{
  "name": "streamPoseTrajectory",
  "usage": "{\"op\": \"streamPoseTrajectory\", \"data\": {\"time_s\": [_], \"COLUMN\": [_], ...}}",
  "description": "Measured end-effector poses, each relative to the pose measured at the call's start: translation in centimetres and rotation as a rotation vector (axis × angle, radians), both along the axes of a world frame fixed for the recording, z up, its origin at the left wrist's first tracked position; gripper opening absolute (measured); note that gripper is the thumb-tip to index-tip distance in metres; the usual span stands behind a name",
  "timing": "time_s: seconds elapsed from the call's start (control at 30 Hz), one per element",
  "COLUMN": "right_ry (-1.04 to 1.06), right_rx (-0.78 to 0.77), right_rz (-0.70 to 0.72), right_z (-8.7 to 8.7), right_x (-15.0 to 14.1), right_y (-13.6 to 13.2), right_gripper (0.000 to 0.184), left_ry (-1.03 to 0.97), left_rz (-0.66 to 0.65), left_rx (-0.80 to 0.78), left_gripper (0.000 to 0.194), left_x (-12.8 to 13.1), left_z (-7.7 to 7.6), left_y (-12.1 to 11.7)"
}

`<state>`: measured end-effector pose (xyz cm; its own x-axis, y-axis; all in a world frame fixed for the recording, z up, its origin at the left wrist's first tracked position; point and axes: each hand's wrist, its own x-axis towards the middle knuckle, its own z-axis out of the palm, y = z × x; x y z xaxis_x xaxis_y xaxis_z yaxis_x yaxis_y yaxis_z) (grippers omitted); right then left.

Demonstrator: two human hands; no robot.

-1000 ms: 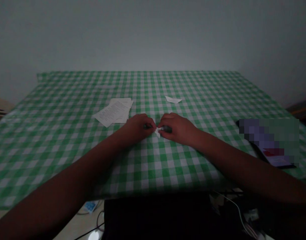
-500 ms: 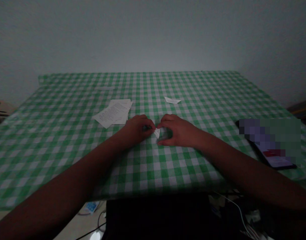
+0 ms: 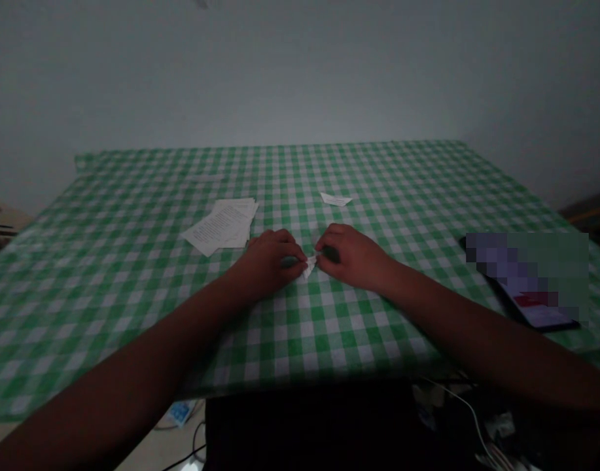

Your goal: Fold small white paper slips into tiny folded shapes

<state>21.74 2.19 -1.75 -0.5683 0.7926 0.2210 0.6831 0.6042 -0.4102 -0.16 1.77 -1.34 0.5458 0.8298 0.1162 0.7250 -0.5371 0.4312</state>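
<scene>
A small folded piece of printed paper (image 3: 309, 267) is pinched between my two hands, low over the near middle of the table. My left hand (image 3: 275, 258) grips its left side with thumb and fingertips. On the other side, my right hand (image 3: 351, 255) has thumb and fingers closed on the right edge. The fingertips cover part of the paper, so its full shape is hidden. Beyond my left hand lies a small stack of printed sheets (image 3: 224, 226), the top one turned at an angle. Farther back, a folded paper boat (image 3: 335, 199) rests on the cloth.
A green and white checked tablecloth (image 3: 108, 261) covers the table. At the right, near my right forearm, lies a phone (image 3: 545, 314), its screen partly blurred out. Cables (image 3: 469, 409) hang below the table's front edge. A plain wall (image 3: 280, 72) stands behind.
My right thumb has moved up from the paper's lower edge and now pinches its right side. The paper has turned slightly, and the hands are still close together.
</scene>
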Motion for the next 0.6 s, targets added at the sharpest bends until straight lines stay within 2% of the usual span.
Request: {"op": "streamPoseTrajectory", "data": {"time_s": [0.13,0.37,0.5,0.6], "right_ry": [-0.028,-0.013,-0.009,-0.013], "right_rx": [0.008,-0.003,-0.005,0.007], "right_rz": [-0.04,-0.058,-0.119,-0.164], "right_z": [-0.31,-0.66,-0.66,-0.55], "right_x": [-0.36,-0.44,-0.38,-0.03], "right_y": [-0.27,-0.37,-0.01,0.49], "right_gripper": [0.024,0.018,0.01,0.01], "left_ry": [0.014,0.015,0.011,0.002], "left_rz": [0.022,0.018,0.019,0.023], "left_rx": [-0.016,-0.03,-0.04,-0.037], "left_gripper": [0.014,0.019,0.019,0.019], "left_x": [0.05,-0.09,-0.11,-0.09], "left_z": [0.06,-0.06,-0.15,-0.19], "left_y": [-0.14,-0.04,0.03,0.04]}}
